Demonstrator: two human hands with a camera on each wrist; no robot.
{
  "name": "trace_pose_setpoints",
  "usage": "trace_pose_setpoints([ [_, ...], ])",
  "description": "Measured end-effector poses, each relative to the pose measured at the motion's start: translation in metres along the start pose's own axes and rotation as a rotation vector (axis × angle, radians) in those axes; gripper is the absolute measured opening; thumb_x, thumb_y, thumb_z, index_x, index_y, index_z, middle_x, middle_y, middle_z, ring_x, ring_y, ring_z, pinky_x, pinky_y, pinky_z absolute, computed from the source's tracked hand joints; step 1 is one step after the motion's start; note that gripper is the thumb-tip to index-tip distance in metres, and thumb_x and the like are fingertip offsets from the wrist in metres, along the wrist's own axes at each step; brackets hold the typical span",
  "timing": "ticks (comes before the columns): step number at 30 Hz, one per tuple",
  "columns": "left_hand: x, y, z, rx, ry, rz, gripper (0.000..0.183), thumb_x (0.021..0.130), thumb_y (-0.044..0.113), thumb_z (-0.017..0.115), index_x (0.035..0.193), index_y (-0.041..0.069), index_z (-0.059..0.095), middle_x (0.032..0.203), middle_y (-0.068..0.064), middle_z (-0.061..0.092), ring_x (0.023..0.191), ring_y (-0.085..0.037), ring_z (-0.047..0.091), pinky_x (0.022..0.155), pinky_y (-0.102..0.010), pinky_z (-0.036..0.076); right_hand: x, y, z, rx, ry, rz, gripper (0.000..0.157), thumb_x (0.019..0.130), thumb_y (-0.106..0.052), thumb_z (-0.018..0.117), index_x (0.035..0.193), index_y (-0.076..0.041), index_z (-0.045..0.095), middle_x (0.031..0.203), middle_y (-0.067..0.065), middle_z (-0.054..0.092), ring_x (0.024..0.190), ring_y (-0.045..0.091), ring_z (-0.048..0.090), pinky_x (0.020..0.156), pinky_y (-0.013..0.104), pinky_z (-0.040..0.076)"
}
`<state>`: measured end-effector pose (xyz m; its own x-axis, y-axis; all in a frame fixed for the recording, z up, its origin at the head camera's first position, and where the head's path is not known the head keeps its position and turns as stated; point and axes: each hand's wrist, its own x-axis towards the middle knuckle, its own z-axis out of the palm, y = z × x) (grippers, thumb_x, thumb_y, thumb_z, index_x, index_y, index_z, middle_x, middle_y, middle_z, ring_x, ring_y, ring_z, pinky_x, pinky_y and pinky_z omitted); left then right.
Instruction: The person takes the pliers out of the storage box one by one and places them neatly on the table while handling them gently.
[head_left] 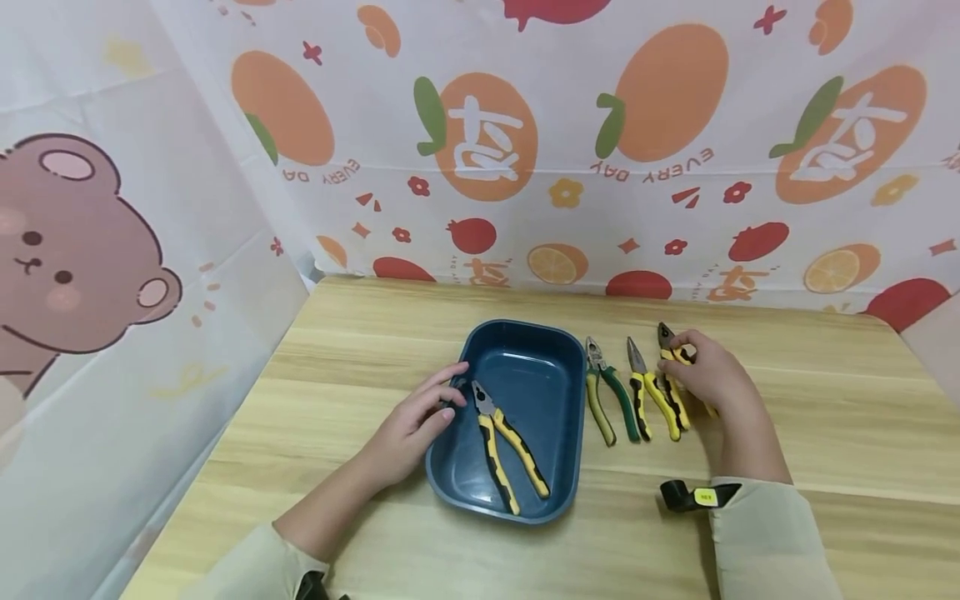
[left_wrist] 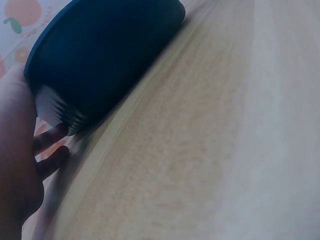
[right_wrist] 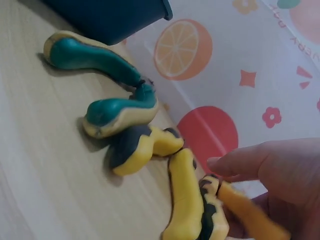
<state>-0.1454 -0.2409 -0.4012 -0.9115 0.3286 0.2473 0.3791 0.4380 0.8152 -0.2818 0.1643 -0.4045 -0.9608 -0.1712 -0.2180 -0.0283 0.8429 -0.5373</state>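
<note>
A dark blue plastic tray [head_left: 528,379] has a pair of yellow-and-black pliers [head_left: 491,446] lying inside. My left hand [head_left: 408,429] holds its left rim; in the left wrist view two fingers hang beside the outer wall. My right hand [head_left: 708,371] grips the rightmost yellow-and-black pliers [head_left: 678,404] near the pivot, partly hiding them. Next to these lie yellow-and-black long-nose pliers [head_left: 639,375], then green-handled pliers [head_left: 619,396] beside the tray. The right wrist view shows the thumb on the near side of the gripped pliers [right_wrist: 212,215].
The wooden table [head_left: 337,350] meets a fruit-print cloth [head_left: 570,225] at its back edge. Another cloth with a bear print [head_left: 82,250] hangs on the left. A black strap device [head_left: 686,497] sits on the right sleeve.
</note>
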Motion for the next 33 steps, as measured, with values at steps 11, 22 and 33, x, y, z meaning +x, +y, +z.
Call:
trace_pose_setpoints([
  [11, -0.001, -0.036, 0.008, 0.011, 0.003, 0.007, 0.018, 0.099, 0.012, 0.044, 0.109, 0.012, 0.059, 0.151, 0.005, 0.033, 0.140, -0.017, 0.028, 0.101, -0.025, 0.033, -0.007, -0.004, -0.008, -0.064, -0.058, 0.067, 0.056, 0.090, -0.054, 0.050, 0.124, -0.009, 0.048, 0.116, 0.022, 0.054, 0.091, 0.032, 0.052, 0.068, 0.038, 0.043],
  [22, -0.002, -0.043, 0.004, 0.023, 0.000, 0.030, 0.017, 0.100, 0.018, 0.044, 0.109, 0.016, 0.058, 0.151, 0.009, 0.031, 0.141, -0.015, 0.027, 0.099, -0.029, 0.034, -0.024, -0.088, 0.020, 0.037, 0.139, -0.278, 0.051, 0.092, -0.052, 0.049, 0.126, -0.015, 0.054, 0.113, 0.009, 0.061, 0.099, 0.026, 0.057, 0.078, 0.043, 0.049],
  [33, -0.003, -0.009, -0.003, -0.002, -0.014, 0.046, 0.016, 0.097, 0.004, 0.044, 0.107, 0.005, 0.057, 0.149, -0.009, 0.036, 0.139, -0.025, 0.030, 0.103, -0.033, 0.033, -0.047, -0.155, 0.106, -0.397, 0.010, -0.581, 0.050, 0.084, -0.060, 0.057, 0.125, -0.031, 0.057, 0.110, -0.003, 0.063, 0.097, 0.016, 0.059, 0.080, 0.040, 0.045],
])
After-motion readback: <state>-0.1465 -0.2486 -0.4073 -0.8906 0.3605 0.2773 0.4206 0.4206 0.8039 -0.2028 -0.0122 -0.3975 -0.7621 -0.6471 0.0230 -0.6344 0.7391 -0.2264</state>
